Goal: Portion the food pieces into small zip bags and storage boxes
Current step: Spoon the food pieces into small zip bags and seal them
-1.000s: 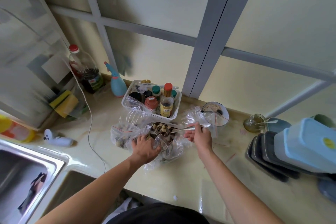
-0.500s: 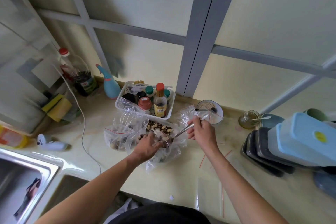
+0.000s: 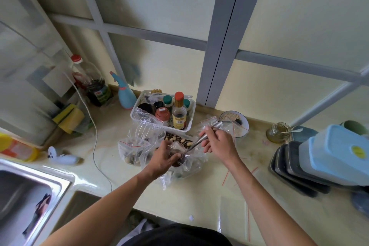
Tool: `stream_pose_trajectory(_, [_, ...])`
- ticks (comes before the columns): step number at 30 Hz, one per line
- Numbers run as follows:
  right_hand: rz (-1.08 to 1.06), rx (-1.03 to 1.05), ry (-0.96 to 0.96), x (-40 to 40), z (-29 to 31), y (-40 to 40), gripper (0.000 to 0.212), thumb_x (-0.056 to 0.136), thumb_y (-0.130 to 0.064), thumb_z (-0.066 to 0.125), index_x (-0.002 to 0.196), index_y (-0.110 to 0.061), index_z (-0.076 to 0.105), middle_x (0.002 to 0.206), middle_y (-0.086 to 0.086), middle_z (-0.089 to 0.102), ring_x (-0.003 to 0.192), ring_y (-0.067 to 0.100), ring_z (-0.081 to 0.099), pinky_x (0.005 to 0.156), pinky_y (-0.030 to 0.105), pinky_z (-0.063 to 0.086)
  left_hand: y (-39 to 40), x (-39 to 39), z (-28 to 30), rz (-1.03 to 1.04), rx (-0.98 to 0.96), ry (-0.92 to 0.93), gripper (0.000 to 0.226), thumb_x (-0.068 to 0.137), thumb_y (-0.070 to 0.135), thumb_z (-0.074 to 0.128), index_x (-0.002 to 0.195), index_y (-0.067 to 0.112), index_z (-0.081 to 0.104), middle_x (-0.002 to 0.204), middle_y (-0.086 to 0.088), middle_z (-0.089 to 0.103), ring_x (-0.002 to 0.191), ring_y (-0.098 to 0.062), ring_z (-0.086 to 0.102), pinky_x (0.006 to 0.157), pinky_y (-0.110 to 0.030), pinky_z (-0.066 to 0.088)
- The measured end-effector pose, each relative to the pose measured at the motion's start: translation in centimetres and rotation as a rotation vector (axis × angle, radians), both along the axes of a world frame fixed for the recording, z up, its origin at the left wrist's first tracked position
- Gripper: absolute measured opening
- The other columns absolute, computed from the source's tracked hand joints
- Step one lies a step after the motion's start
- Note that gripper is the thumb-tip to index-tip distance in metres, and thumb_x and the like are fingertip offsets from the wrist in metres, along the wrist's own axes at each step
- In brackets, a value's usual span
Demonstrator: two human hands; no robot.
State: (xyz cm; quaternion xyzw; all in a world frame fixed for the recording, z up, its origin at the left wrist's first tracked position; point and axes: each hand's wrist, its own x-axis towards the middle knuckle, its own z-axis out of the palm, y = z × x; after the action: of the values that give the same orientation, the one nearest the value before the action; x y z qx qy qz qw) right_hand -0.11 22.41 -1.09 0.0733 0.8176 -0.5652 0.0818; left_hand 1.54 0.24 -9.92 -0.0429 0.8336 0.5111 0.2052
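Down at centre desk, over the pale yellow glossy desk (image 3: 199,189): left hand (image 3: 166,157) curled around the mouth of a clear small zip bag (image 3: 185,168), fingers pinching the plastic, dark pieces visible just inside. Right hand (image 3: 216,144) closed on the handle of a slim metal spoon (image 3: 201,139), shaft angled down-left, tip reaching the bag mouth beside the left fingers. Just behind both hands, a heap of striped sunflower seeds and pale peanuts (image 3: 177,140) lying in open crumpled plastic. To the left of that, touching it, a second clear zip bag with a red seal line (image 3: 132,151), partly filled with the same mix. Behind the heap, a white plastic basket (image 3: 137,113) packed with upright sauce bottles and jars, red-capped bottle tallest. Right of the basket, a small white bowl with a dark rim (image 3: 242,133), grains inside, half covered by another clear bag. Further right, a small glass jar (image 3: 277,133) with a spoon lying across it. Far right, pale blue rectangular storage boxes with lids (image 3: 339,156) stacked on dark trays, well apart from the hands. Far left, a steel sink (image 3: 30,185), a yellow sponge (image 3: 68,119), a blue spray bottle (image 3: 124,94) against the wall.
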Motion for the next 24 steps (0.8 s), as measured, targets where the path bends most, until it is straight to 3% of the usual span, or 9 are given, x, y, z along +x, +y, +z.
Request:
stream_pose_trajectory(4, [0.251,-0.077,-0.060,-0.2,-0.3,0.0,0.032,0.107,-0.035,0.051,0.102,-0.016,0.076,0.082,0.011,0.075,0.071,0.026,0.074,0.064,0.031,0.056,-0.2,0.0,0.1,-0.024,0.030,0.073,0.059,0.088,0.023,0.077,0.131,0.016,0.038,0.112,-0.002,0.065,0.099,-0.013,0.069,0.090,-0.042,0.059])
stream_pose_trajectory(7, [0.355,-0.104,-0.018,-0.2,-0.5,0.0,0.028,0.106,-0.032,0.054,0.106,-0.019,0.078,0.090,0.008,0.075,0.082,0.027,0.075,0.075,0.038,0.059,-0.4,-0.1,0.0,-0.044,-0.023,0.221,0.066,0.083,0.028,0.081,0.133,0.020,0.038,0.130,-0.001,0.052,0.116,-0.014,0.058,0.100,-0.033,0.053])
stream_pose_trajectory(12, [0.403,-0.213,0.023,0.3,-0.2,0.2,0.021,0.097,-0.015,0.059,0.103,-0.012,0.078,0.096,0.009,0.077,0.093,0.029,0.074,0.083,0.048,0.056,-0.9,-0.3,-0.3,-0.002,-0.025,0.358,0.074,0.083,0.028,0.082,0.139,0.025,0.034,0.131,0.001,0.047,0.119,-0.009,0.058,0.099,-0.022,0.051])
stream_pose_trajectory(18, [0.379,-0.237,0.045,0.4,-0.7,0.7,0.025,0.091,-0.010,0.057,0.101,-0.009,0.079,0.090,0.012,0.076,0.092,0.033,0.072,0.084,0.046,0.055,-1.9,-0.2,-1.7,-0.033,-0.144,0.344,0.087,0.082,0.037,0.080,0.147,0.029,0.021,0.144,-0.002,0.034,0.127,-0.013,0.044,0.109,-0.029,0.040])
stream_pose_trajectory(21, [0.351,-0.239,0.041,0.2,-0.7,1.2,0.026,0.088,-0.009,0.056,0.100,-0.007,0.079,0.089,0.012,0.077,0.089,0.029,0.073,0.080,0.038,0.056,-2.3,-0.1,-2.2,-0.018,-0.148,0.318,0.084,0.084,0.039,0.078,0.144,0.032,0.020,0.144,-0.001,0.038,0.127,-0.015,0.047,0.108,-0.032,0.043])
stream_pose_trajectory(24, [0.281,-0.251,0.070,-0.2,-0.7,1.4,0.025,0.087,-0.012,0.056,0.096,-0.008,0.079,0.084,0.012,0.076,0.085,0.030,0.072,0.076,0.032,0.055,-2.4,-0.1,-2.4,-0.032,-0.202,0.326,0.074,0.088,0.027,0.074,0.145,0.031,0.028,0.145,-0.005,0.039,0.123,-0.019,0.051,0.103,-0.031,0.045])
